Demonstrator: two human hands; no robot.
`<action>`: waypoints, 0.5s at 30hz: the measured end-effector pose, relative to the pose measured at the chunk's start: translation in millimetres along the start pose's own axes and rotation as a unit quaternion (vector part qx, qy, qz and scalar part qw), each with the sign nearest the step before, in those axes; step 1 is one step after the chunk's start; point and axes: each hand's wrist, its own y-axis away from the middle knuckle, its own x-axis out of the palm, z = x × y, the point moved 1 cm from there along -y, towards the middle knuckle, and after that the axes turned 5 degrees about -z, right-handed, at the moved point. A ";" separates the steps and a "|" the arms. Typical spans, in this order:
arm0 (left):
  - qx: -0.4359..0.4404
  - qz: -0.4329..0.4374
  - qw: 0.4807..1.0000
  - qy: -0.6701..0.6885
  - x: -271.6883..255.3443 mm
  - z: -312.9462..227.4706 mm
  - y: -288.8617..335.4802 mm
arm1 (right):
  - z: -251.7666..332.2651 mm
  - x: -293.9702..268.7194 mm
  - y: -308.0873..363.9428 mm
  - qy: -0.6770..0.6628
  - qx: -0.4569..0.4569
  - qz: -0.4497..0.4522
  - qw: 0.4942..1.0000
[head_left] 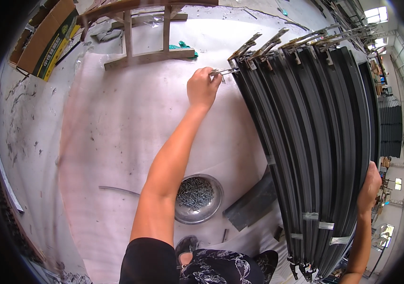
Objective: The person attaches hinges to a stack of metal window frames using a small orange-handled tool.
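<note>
While I watch from afar, the left hand pinches a metal fitting!

As I follow it on my feed, those fingertips are closed on the slender, silvery piece, and it reaches across to the upper end of the leftmost in a row of long dark bars, just right of the pinch. And look past it: more metal brackets jut from the bars' far ends, up and to the right of that grip. Over to the right hand, set against the row's outer edge, well apart from the left; part of it is hidden, so I cannot tell how firmly it grasps. Shiny tape strips cross the bars, below and left of it. Well below the pinch sits a round metal bowl heaped with small metal fasteners, and just right of that, a dark flat panel. Up and left of the pinch, a wooden frame; farther left again, a cardboard box.
</note>
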 end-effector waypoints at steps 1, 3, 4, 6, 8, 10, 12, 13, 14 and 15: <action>0.000 0.003 1.000 -0.002 -2.2 -1.7 0.7 | -1.0 0.7 0.2 -0.002 0.003 0.002 1.000; -0.004 0.023 0.999 0.048 -9.1 -3.5 0.4 | -2.7 3.2 -0.7 -0.006 0.008 0.000 1.000; 0.029 0.012 0.999 0.043 -10.8 -1.5 1.3 | -7.1 1.2 0.7 0.002 0.007 0.002 1.000; 0.056 0.027 0.997 0.036 -12.2 4.6 -9.6 | -7.2 -1.2 0.3 0.010 -0.014 -0.004 1.000; 0.078 0.080 0.994 0.017 -17.7 -4.3 -11.3 | -13.4 -0.4 0.8 0.015 -0.024 -0.008 1.000; 0.096 0.097 0.991 0.004 -20.7 -14.6 -10.5 | -24.7 -3.0 4.2 0.031 -0.024 -0.017 0.999; 0.093 0.092 0.991 -0.001 -27.2 -20.1 -6.9 | -25.9 0.8 4.1 0.032 -0.035 -0.016 0.999; 0.088 0.090 0.992 -0.003 -32.4 -21.4 -5.2 | -23.5 1.7 3.5 0.030 -0.034 -0.022 0.999; 0.087 0.090 0.992 -0.012 -36.3 -21.7 -3.7 | -21.7 2.3 3.3 0.029 -0.031 -0.029 0.999; 0.085 0.092 0.992 -0.021 -37.9 -20.4 -2.4 | -21.5 2.1 3.4 0.029 -0.034 -0.025 0.999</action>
